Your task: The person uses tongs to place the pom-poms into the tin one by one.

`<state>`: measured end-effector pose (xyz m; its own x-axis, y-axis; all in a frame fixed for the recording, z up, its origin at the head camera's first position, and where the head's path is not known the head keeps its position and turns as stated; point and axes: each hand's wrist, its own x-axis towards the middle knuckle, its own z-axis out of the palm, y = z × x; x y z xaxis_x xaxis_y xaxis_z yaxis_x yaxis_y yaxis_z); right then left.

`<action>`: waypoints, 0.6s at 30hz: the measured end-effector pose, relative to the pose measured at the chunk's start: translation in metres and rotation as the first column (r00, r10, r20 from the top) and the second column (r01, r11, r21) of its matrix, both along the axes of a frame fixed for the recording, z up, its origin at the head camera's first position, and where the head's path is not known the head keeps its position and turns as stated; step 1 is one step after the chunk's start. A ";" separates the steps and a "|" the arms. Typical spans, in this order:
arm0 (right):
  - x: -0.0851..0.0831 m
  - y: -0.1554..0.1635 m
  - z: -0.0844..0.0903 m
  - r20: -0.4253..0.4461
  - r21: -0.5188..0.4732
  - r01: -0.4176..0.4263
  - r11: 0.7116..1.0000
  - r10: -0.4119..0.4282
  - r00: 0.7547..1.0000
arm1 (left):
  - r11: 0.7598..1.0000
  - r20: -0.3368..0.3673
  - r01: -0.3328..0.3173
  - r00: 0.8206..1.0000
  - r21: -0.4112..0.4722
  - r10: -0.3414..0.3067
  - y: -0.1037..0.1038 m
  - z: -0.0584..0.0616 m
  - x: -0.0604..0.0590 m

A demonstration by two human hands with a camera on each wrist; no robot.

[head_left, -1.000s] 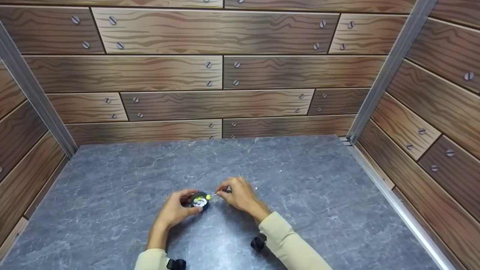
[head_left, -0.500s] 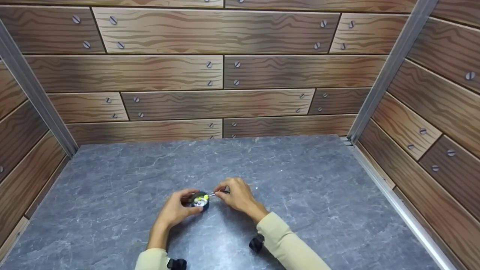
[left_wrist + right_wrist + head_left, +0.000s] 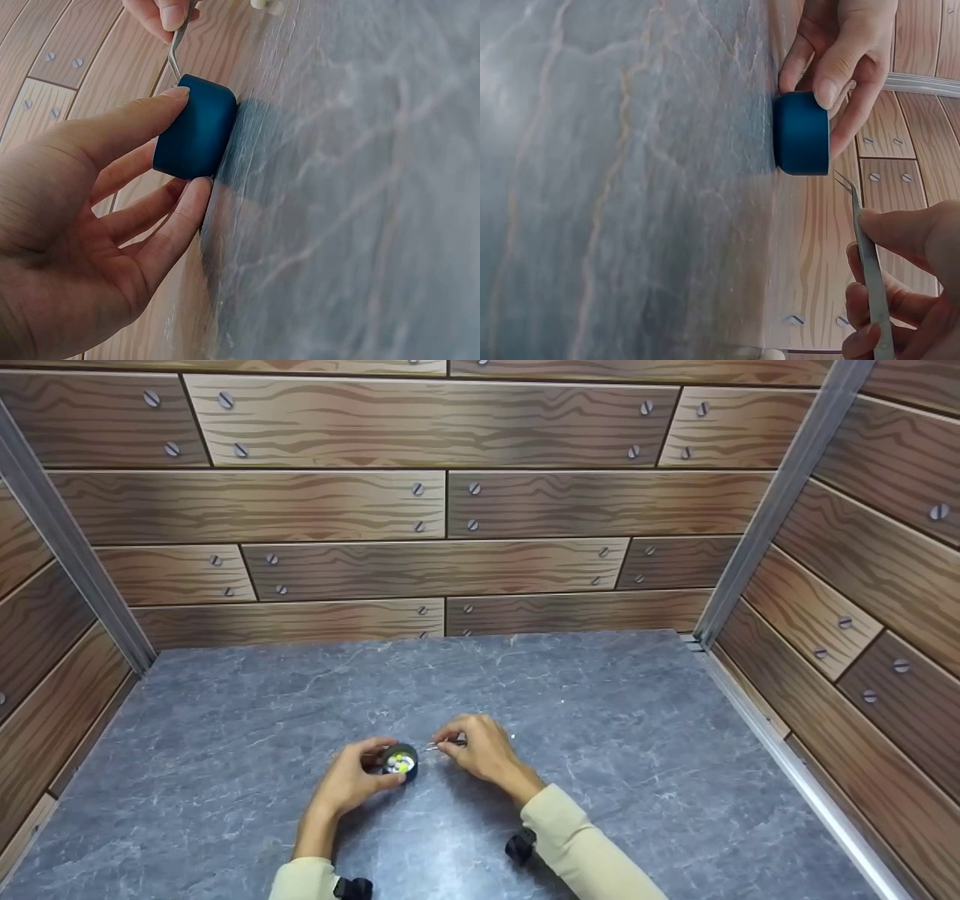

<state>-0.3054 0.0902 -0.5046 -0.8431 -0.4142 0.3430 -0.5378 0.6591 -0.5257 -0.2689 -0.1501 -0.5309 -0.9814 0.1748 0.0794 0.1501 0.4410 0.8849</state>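
A small round dark blue cup [image 3: 400, 760] is set on the grey stone-patterned table [image 3: 600, 780], near the front and a little left of the middle. In the head view small white and yellow-green beads [image 3: 403, 765] are seen lying inside it.

The cup is held by the left hand [image 3: 349, 780], whose thumb and fingers are curled round its wall. In the left wrist view the thumb [image 3: 127, 124] is laid along one side of the cup [image 3: 196, 127], its tip at the rim, and a fingertip is pressed against the opposite side, close to the table surface. The remaining fingers are loosely bent behind the cup, and whether they touch it cannot be told. The same hold is shown in the right wrist view, where the cup [image 3: 801, 133] is pinched between the thumb and the fingers of the left hand [image 3: 840, 45].

A pair of thin metal tweezers [image 3: 870, 262] is pinched by the right hand [image 3: 480, 750], with thumb and fingers closed on the shaft. The tips of the tweezers are kept just beside the rim of the cup, on its right side, not inside it; nothing can be made out between the tips. A cream sleeve [image 3: 585, 847] is worn on the right forearm.

The table is enclosed by walls printed with wood planks [image 3: 450, 510].
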 end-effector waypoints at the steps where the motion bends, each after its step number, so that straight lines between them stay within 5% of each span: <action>1: 0.000 0.001 0.001 -0.002 0.002 0.000 1.000 0.000 1.000 | 1.000 0.002 -0.002 1.000 0.002 0.002 0.000 0.000 0.000; 18: 0.005 0.022 0.009 0.028 -0.028 -0.009 1.000 0.009 1.000 | 0.999 0.041 -0.043 0.998 -0.008 0.043 0.002 0.000 0.000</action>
<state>-0.3002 0.1127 -0.4960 -0.8489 -0.4125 0.3304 -0.5281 0.6394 -0.5588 -0.2687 -0.1485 -0.5309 -0.9905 0.1325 0.0374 0.0940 0.4526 0.8867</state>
